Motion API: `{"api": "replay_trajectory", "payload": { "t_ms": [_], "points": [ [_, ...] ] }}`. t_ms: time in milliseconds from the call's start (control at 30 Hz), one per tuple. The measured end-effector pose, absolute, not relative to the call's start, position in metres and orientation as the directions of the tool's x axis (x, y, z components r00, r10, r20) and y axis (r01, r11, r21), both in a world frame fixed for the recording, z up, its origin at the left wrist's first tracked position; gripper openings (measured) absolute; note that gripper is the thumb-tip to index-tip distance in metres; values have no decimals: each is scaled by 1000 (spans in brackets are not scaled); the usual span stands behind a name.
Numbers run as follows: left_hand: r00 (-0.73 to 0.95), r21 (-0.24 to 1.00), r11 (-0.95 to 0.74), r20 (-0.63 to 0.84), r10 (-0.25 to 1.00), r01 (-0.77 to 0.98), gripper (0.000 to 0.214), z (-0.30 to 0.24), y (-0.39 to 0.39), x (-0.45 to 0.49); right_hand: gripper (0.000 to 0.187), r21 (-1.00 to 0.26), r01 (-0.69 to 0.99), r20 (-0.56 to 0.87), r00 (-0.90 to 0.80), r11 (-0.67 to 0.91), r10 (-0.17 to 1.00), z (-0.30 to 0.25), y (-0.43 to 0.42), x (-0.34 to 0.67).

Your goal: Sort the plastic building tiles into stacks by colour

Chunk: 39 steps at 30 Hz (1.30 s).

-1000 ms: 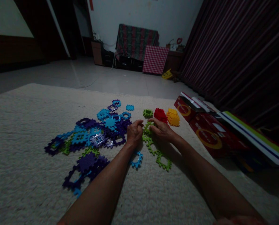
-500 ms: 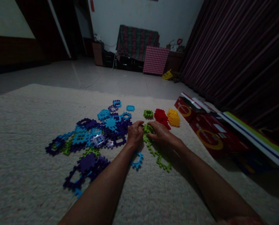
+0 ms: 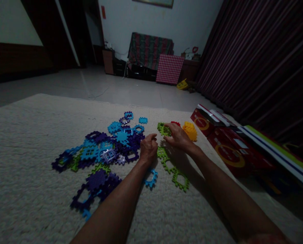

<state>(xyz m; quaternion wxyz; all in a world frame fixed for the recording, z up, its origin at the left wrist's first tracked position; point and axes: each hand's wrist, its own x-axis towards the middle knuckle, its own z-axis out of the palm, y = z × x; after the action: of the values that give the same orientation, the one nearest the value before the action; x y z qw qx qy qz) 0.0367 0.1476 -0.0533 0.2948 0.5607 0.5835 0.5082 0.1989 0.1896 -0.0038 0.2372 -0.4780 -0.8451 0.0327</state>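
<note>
My right hand [image 3: 178, 135] has its thumb and fingers closed around the near side of a green toothed building tile [image 3: 163, 128], at the spot of the small green pile. Part of a red pile [image 3: 176, 123] shows behind that hand. My left hand [image 3: 148, 147] rests with curled fingers at the right edge of the heap of purple and blue tiles [image 3: 122, 137]; nothing shows in it. Between my forearms lie several green frame tiles [image 3: 180, 180] in a row and a blue frame tile [image 3: 150, 178].
Yellow tiles [image 3: 190, 130] are stacked to the right of my right hand. Red boxes [image 3: 231, 149] line the right edge of the pale mat [image 3: 44, 128]. More purple tiles [image 3: 98, 179] lie near my left forearm. A curtain [image 3: 248, 54] hangs on the right.
My right hand has moved forward from the row of green tiles to the green pile, with a green tile. My left hand has stayed nearly in place. The view has tilted up slightly.
</note>
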Motion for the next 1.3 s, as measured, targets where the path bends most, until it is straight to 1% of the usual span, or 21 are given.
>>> {"api": "replay_trajectory", "payload": {
  "t_ms": [67,200,333,433,567,600,667,733,800,867,900,967,1000,1067,1133,1200,1300],
  "points": [
    [-197,924,-138,219,956,358,42,-54,148,37,52,-219,848,360,-390,483,847,3,209,195],
    [-196,926,-132,211,958,353,42,-56,149,38,52,-129,927,281,-306,351,910,8,237,186],
    [-199,925,-137,218,956,354,43,-55,149,38,49,-104,939,230,-298,327,927,6,245,184],
    [-205,925,-140,223,953,354,43,-54,148,37,49,-114,927,241,-322,356,916,3,246,185],
    [-209,928,-129,212,955,351,43,-52,147,37,55,-121,901,344,-355,416,869,1,239,186],
    [-212,929,-127,210,954,348,43,-52,147,37,54,-126,892,369,-364,434,855,2,234,187],
    [-222,931,-125,210,952,342,42,-52,147,37,47,-160,860,389,-396,484,832,3,220,190],
    [-234,936,-122,206,950,331,41,-52,147,37,38,-230,810,348,-449,540,823,3,202,194],
    [-243,941,-114,197,950,318,42,-51,147,37,34,-322,763,244,-504,560,828,3,184,198],
    [-254,945,-104,188,949,310,42,-51,147,37,34,-393,736,106,-559,551,822,1,171,201],
    [-259,946,-99,184,948,310,42,-51,147,37,33,-404,731,44,-584,549,810,0,166,202],
    [-271,946,-93,181,945,310,42,-51,147,37,29,-375,737,-39,-619,563,784,-2,161,201],
    [-275,947,-92,182,944,309,41,-51,147,37,28,-344,743,-51,-625,574,779,-4,160,200],
    [-277,948,-97,185,943,304,42,-51,148,37,24,-280,768,-28,-607,576,794,-7,160,196],
    [-279,951,-101,187,942,294,42,-52,148,36,19,-251,788,0,-581,562,814,-10,161,193],
    [-288,955,-98,181,941,280,43,-53,149,36,17,-263,796,9,-562,544,827,-12,162,190],
    [-300,959,-96,177,937,268,43,-54,150,36,17,-305,785,14,-563,540,826,-15,163,191]
  ]
}}
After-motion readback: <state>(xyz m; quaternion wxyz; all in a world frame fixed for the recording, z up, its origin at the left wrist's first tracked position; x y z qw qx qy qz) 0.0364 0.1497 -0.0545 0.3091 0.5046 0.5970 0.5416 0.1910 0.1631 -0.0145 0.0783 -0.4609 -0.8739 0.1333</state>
